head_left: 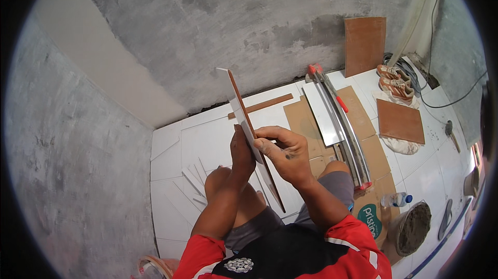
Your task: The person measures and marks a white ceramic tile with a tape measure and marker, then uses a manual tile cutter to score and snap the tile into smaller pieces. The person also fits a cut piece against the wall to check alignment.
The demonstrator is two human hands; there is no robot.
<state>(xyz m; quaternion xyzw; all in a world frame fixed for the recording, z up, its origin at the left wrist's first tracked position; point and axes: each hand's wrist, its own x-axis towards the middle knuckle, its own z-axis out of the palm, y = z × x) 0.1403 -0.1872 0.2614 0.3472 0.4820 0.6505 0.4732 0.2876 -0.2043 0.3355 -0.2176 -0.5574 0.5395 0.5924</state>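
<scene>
In front of me a narrow piece of tile (239,109) is held up nearly on edge. Its glazed side is white and its back is reddish brown. My left hand (242,154) supports the white side, its fingers partly hidden behind the tile. At the brown edge, my right hand (286,153) pinches the piece between thumb and bent fingers. Grey smudges mark that thumb and hand. To the right lies a manual tile cutter (340,128) with long metal rails and a red handle, and a white tile (319,113) rests beside its rails.
Flattened cardboard (381,159) lies under the cutter. Thin tile offcuts (193,179) and a brown strip (267,105) lie on the white floor. A brown tile (364,45) leans on the wall. Right are shoes (397,84), a bottle (396,199), a mortar bucket (412,229) and a mallet (453,135).
</scene>
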